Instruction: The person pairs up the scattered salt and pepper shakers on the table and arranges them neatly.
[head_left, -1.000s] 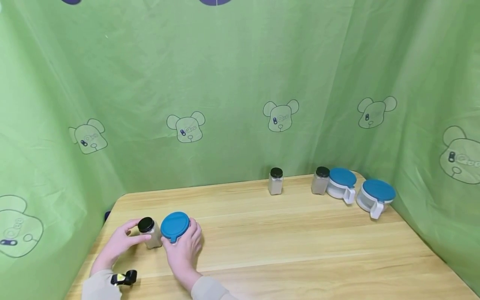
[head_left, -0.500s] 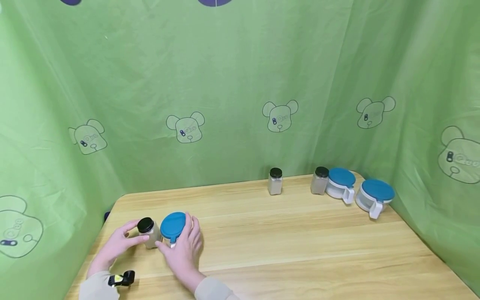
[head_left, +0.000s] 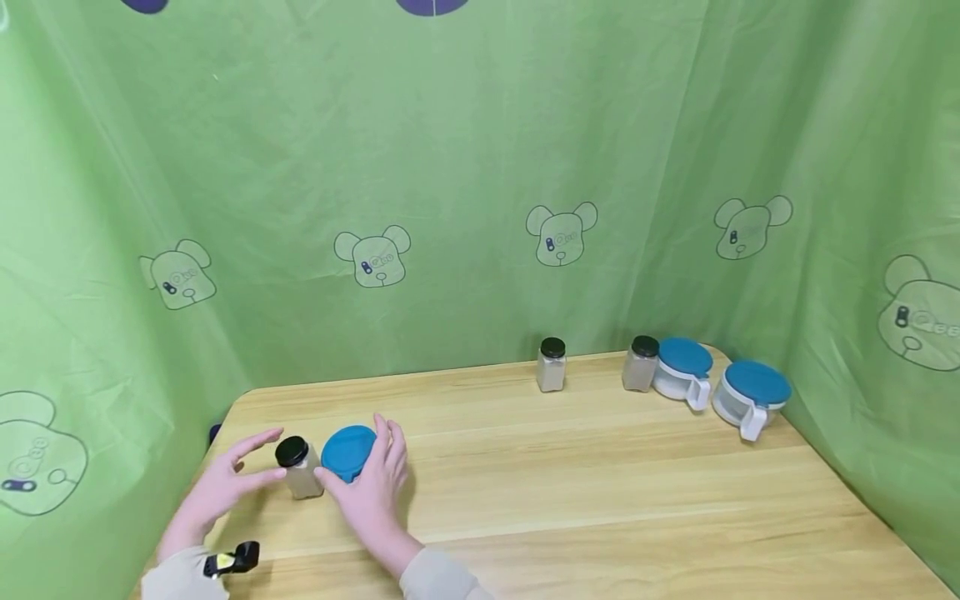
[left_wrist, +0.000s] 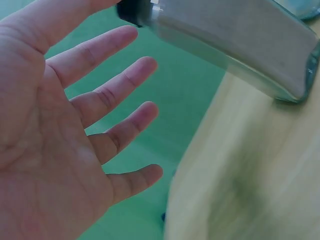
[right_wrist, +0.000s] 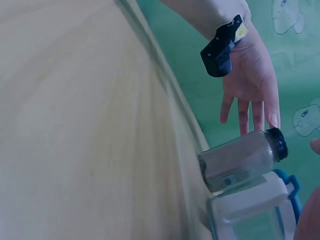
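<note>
Standing upright on desk [head_left: 562, 483], black-lidded jar [head_left: 303, 477] sits just right of left hand [head_left: 213, 490]: 4 fingers [left_wrist: 112, 95] spread straight, thumb near jar's top, contact unclear. Blue-lidded pot [head_left: 347, 451] just beside jar, between right hand's [head_left: 371, 496] thumb and fingers; those look relaxed, loosely extended.

The jar [head_left: 305, 481] looks glossy, the blue lid [head_left: 347, 451] matt plastic, the tabletop [head_left: 570, 492] smooth wood

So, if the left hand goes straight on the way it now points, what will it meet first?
Probably the near black-lidded jar, just ahead of the left hand; the blue-lidded pot stands beyond it. Whether hand and jar touch now is unclear.
</note>
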